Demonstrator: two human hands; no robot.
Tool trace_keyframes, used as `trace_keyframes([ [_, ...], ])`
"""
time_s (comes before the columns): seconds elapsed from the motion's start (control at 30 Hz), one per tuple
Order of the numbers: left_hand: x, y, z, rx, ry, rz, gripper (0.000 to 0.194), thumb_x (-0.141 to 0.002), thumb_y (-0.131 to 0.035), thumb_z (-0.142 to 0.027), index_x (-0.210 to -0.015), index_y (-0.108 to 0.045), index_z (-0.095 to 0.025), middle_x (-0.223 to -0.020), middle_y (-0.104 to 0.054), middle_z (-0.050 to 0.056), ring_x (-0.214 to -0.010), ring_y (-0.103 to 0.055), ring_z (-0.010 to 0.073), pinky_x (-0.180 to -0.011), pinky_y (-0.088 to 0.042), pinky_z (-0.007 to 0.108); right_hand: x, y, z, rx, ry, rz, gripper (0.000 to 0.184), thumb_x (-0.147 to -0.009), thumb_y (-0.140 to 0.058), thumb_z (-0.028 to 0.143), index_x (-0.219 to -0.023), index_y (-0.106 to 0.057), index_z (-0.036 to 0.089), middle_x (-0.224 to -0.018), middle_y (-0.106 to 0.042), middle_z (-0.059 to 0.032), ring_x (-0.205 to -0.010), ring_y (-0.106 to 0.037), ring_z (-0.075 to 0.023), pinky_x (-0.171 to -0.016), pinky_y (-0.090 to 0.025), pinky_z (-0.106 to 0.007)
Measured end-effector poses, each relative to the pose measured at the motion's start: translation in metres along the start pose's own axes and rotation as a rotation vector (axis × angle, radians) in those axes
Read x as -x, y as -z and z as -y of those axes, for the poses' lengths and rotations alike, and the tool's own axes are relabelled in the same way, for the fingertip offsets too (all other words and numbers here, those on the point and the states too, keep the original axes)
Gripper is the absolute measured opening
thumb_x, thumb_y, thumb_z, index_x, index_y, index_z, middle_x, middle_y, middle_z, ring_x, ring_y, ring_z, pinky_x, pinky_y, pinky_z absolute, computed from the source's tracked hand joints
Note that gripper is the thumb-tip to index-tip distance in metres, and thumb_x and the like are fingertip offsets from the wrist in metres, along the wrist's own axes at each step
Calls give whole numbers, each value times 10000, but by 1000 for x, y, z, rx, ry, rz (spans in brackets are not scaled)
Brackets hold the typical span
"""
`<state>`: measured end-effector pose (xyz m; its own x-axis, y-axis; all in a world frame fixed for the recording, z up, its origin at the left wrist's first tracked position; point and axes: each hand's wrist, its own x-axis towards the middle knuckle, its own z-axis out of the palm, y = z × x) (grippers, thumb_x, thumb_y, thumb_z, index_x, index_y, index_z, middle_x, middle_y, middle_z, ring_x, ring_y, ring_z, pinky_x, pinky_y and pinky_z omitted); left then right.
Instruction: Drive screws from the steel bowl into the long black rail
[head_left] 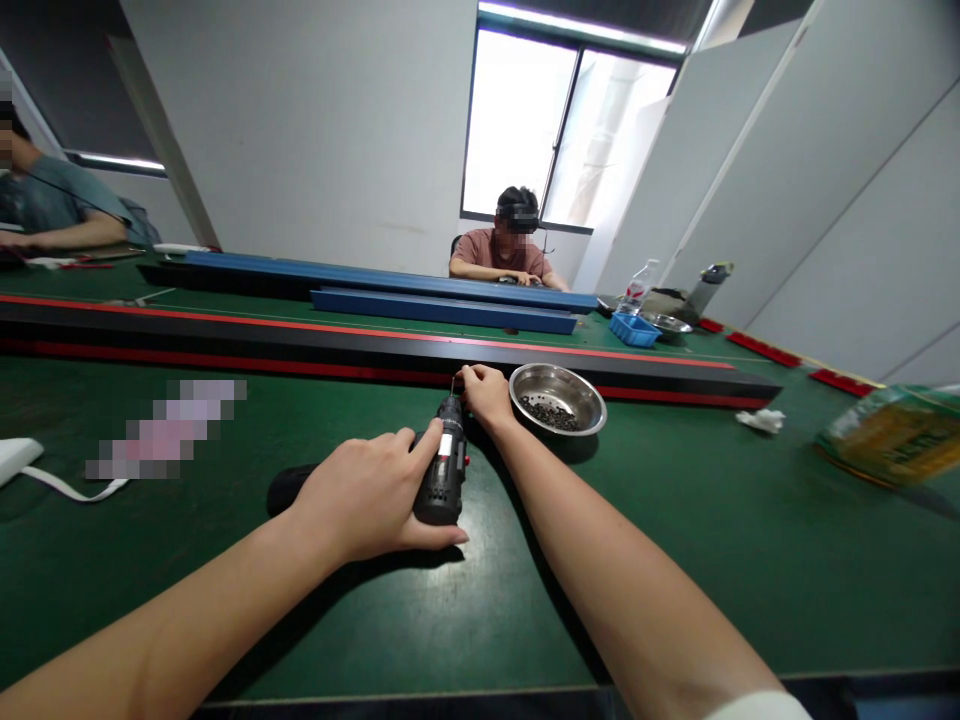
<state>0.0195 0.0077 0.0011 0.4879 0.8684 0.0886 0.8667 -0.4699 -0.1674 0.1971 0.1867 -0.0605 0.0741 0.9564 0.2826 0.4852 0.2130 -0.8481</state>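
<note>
A black cordless drill (444,478) lies on its side on the green table, its bit pointing at the long black and red bar (352,352). Over the drill's grip and body rests my left hand (375,490), fingers wrapped round it and thumb stretched out behind the motor end. At the bit's tip, against the bar's near side, my right hand (484,392) pinches with thumb and forefinger; what is between them is too small to make out. Just right of that hand stands a steel bowl (592,408) with many small dark screws (551,412) in it.
Blue bars (442,310) lie behind the black one. A blue basket (634,330) and a bottle (640,285) stand at the back right. Crumpled tissue (761,420) and a yellow-green bag (896,440) lie to the right. A co-worker (499,252) sits across, another person (71,195) far left.
</note>
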Motion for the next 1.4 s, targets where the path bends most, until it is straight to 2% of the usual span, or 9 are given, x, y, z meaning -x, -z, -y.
trace_keyframes([
  [0.3, -1, -2, 3, -8, -4, -7, 1167, -802, -426, -978, -1624, -380, -150, -1085, -743, 155, -922, -766, 379, -689, -587, 439, 2, 0, 4, 41, -9, 3, 363, -1030, -530, 356, -914, -828, 183, -925, -822, -73, -762, -737, -186, -781, -530, -258],
  [0.53, -3, -2, 3, -6, 0, -15, 1168, -805, -440, -971, -1628, -380, -145, -1110, -744, 161, -938, -770, 388, -700, -592, 452, 3, 0, 5, 59, -5, -7, 375, -1033, -521, 343, -918, -837, 177, -909, -824, -79, -763, -733, -194, -775, -514, -262],
  [0.7, -3, -3, 2, -16, -5, -12, 1171, -807, -432, -972, -1631, -381, -141, -1121, -744, 172, -943, -770, 390, -698, -590, 449, 3, 0, 4, 63, 22, -12, 384, -1037, -518, 336, -889, -836, 179, -931, -827, -84, -837, -747, -202, -792, -505, -258],
  [0.97, -4, -2, 1, -20, -3, -2, 1184, -806, -408, -982, -1634, -372, -136, -1122, -746, 173, -941, -771, 382, -696, -588, 427, 5, 1, 5, 72, 7, 3, 381, -1040, -515, 342, -896, -833, 188, -901, -822, -69, -764, -726, -185, -786, -507, -254],
  [1.27, -1, 3, -1, 16, 5, 8, 1166, -812, -454, -955, -1634, -370, -133, -1147, -744, 193, -947, -768, 400, -725, -600, 462, 14, 6, 15, 101, -3, -44, 336, -1012, -530, 292, -910, -834, 193, -1008, -831, -99, -984, -760, -228, -899, -522, -280],
  [1.4, 4, 3, 0, 35, 0, 21, 1158, -803, -492, -940, -1631, -376, -139, -1161, -741, 199, -968, -766, 403, -760, -606, 471, 20, 4, 31, 82, -2, -89, 277, -983, -555, 252, -985, -829, 209, -1063, -831, -83, -1044, -757, -225, -955, -530, -287],
])
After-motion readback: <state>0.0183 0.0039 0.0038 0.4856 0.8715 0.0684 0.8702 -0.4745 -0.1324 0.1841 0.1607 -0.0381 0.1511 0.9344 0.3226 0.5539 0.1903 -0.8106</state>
